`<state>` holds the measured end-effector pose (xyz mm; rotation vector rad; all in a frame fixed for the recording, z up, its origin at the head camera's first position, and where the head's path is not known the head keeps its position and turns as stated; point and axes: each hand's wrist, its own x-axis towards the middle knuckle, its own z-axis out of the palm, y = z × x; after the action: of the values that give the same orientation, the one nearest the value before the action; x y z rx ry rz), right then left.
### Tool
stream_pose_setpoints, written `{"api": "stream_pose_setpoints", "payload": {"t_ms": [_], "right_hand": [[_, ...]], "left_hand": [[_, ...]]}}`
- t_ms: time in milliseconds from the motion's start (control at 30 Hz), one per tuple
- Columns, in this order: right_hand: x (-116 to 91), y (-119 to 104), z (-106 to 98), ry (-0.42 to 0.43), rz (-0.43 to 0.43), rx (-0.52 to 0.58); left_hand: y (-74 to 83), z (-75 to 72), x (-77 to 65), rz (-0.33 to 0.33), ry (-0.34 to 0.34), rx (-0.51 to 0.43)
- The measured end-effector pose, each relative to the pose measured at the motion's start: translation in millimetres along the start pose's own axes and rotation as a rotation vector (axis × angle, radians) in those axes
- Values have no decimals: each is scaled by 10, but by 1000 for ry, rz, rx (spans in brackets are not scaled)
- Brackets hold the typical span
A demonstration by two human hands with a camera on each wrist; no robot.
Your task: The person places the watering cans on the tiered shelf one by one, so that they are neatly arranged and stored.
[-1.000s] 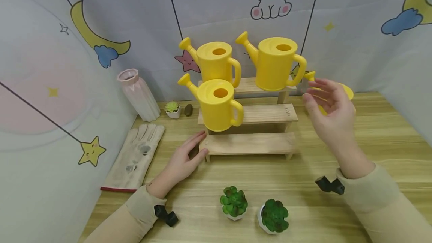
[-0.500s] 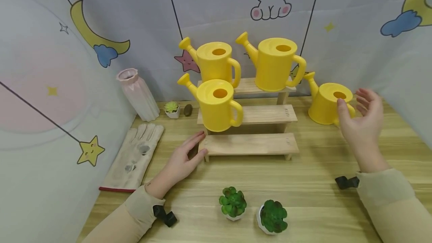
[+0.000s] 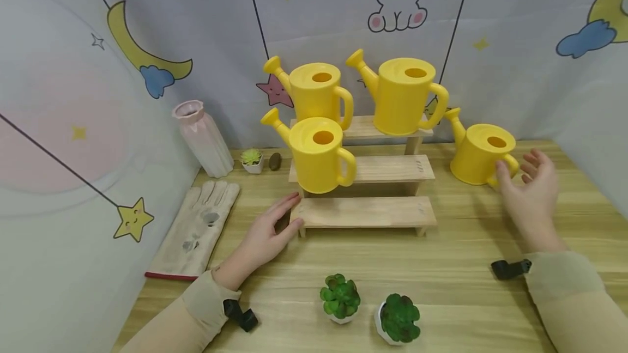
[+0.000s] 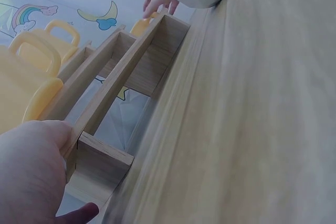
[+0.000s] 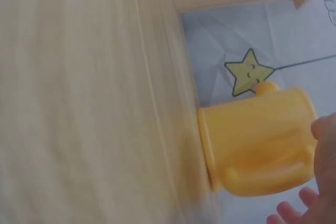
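Note:
A yellow watering can (image 3: 478,154) stands on the table right of a three-step wooden plant stand (image 3: 365,211). My right hand (image 3: 530,198) is at its handle, thumb beside it and fingers loosely bent behind; the right wrist view shows the can (image 5: 257,142) with the hand (image 5: 324,166) near its top and no grip around the handle. My left hand (image 3: 262,233) touches the left end of the lowest step with extended fingers. Two yellow watering cans (image 3: 316,91) (image 3: 404,97) stand on the top step, and another watering can (image 3: 316,157) is on the middle step's left end.
Two potted green succulents (image 3: 340,296) (image 3: 399,317) stand at the front. A pink-white vase (image 3: 203,138), a small succulent (image 3: 252,161) and a dark stone (image 3: 275,161) are back left, with a work glove (image 3: 193,233) in front. Patterned fabric (image 3: 324,10) lines the back and sides.
My right hand has moved right, away from in front of the table's watering can, then lowered to its handle. The left hand stays at the stand.

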<state>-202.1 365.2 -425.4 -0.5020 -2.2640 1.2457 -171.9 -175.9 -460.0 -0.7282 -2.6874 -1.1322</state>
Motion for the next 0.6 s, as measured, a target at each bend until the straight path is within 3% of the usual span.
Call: {"api": "stream_pose_setpoints", "payload": {"t_ms": [200, 400, 600], "right_hand": [[2, 106, 32, -87, 21, -57], [-7, 161, 32, -95, 23, -97], [-9, 202, 36, -87, -37, -144]], "left_hand": [[-1, -7, -2, 2, 0, -5], [4, -3, 18, -11, -14, -8], [-4, -7, 16, -19, -15, -24]]}}
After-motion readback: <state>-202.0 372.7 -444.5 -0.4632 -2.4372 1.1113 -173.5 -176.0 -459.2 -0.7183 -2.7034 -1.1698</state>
